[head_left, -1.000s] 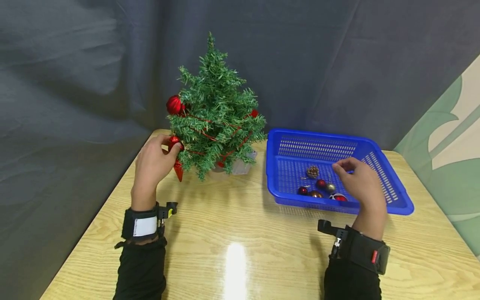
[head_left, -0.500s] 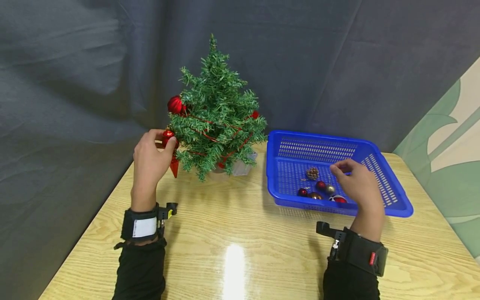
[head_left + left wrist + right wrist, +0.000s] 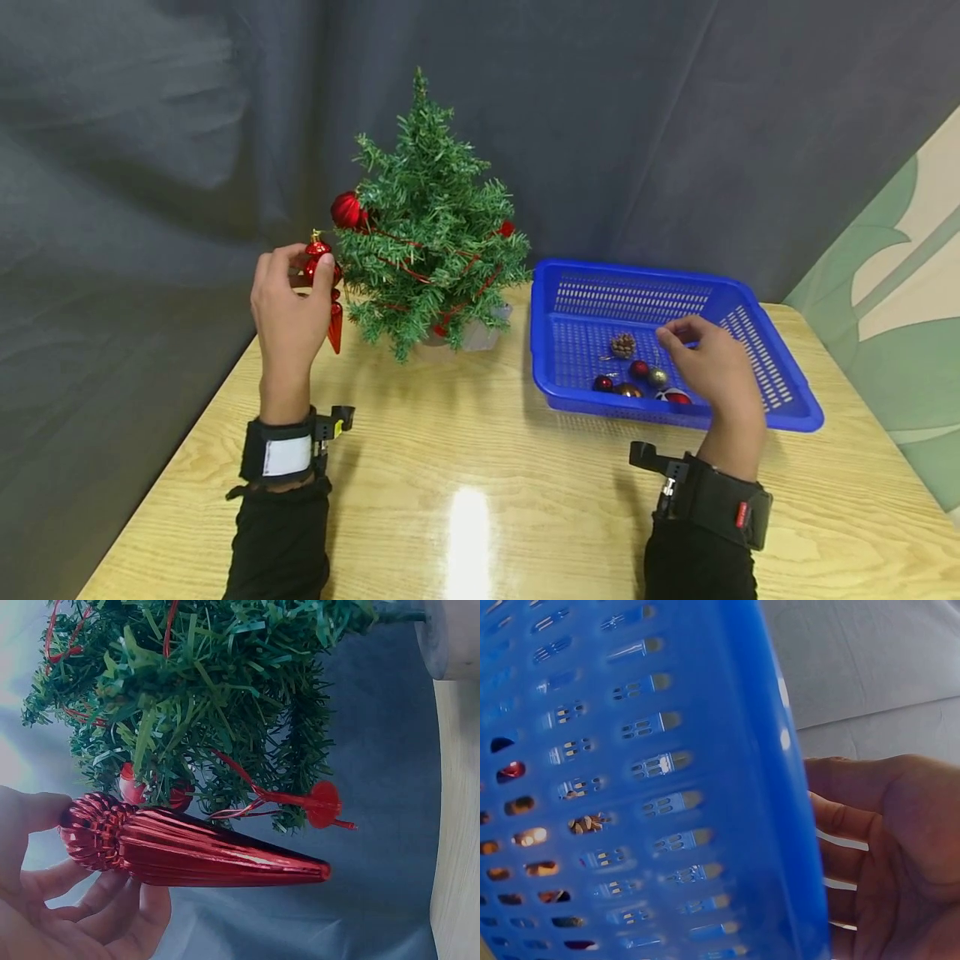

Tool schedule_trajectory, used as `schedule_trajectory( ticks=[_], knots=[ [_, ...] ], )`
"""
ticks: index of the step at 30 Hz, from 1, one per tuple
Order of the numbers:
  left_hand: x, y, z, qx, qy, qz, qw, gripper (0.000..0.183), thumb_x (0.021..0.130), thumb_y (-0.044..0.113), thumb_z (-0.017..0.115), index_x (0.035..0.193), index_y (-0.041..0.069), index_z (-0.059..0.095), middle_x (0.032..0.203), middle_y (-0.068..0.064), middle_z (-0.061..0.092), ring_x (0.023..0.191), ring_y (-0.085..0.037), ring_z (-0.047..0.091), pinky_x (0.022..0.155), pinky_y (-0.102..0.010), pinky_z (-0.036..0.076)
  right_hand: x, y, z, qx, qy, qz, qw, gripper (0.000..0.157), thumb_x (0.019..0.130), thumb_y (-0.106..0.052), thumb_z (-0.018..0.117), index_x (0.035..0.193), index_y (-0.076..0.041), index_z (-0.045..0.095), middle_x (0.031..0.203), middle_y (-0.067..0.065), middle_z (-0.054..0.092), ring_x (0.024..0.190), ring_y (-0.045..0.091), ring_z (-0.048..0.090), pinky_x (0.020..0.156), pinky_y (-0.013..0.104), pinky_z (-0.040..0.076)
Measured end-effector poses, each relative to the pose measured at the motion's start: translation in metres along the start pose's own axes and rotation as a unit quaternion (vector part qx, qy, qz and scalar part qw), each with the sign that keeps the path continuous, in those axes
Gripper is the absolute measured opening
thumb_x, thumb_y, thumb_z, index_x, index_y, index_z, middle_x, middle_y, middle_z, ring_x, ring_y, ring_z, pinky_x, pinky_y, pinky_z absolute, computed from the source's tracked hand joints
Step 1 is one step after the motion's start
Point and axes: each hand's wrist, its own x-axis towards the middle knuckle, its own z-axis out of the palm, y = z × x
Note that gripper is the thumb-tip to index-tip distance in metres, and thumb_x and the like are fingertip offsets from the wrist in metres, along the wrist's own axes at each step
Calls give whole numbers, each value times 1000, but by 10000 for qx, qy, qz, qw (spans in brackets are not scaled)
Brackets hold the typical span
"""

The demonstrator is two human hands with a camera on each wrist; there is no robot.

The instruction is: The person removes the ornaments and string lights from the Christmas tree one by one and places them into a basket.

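Note:
My left hand point(image 3: 288, 312) pinches a long, shiny red icicle-shaped Christmas ornament point(image 3: 335, 327) just left of the small green Christmas tree point(image 3: 435, 217). Its gold cap is up, beside a branch tip; whether its hook touches the branch I cannot tell. In the left wrist view, thumb and fingers are around the ribbed ball part of the ornament point(image 3: 217, 851), with the tapered end free. Over the right part of the blue basket point(image 3: 558, 392) hovers my right hand point(image 3: 716, 367), fingers loosely bent, nothing visibly held. The right wrist view shows this hand point(image 3: 922, 847) beyond the basket wall point(image 3: 735, 750).
A ribbed red ball point(image 3: 346, 209) hangs at the tree's left, and red cord point(image 3: 412, 271) winds round the branches. In the basket lie a pinecone point(image 3: 622, 345), a gold ball point(image 3: 657, 377), a red-and-white ornament point(image 3: 675, 397) and other small balls. A dark cloth point(image 3: 600, 125) hangs behind.
My left hand has drawn the red icicle-shaped ornament left and slightly up, away from the tree's lower left branches. My right hand has stayed nearly still over the basket.

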Motion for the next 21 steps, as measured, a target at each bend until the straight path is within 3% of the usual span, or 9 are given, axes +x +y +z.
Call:
schedule_trajectory(
  ticks=[8,21],
  knots=[
    [1,-4,1,-65,154,67,9998,41,99,32,61,123,-1,61,114,-21,57,98,-36,59,92,-45,47,0,0,1,-10,43,-6,10000,44,103,-42,49,117,-2,63,108,23,68,94,37,60,73,49,45],
    [1,-5,-2,-155,429,46,9989,42,98,33,62,122,-1,62,114,-20,58,94,-34,58,85,-33,43,0,0,1,-3,29,13,10000,46,103,-43,48,117,-3,62,113,23,67,96,38,60,76,51,45]
  ],
)
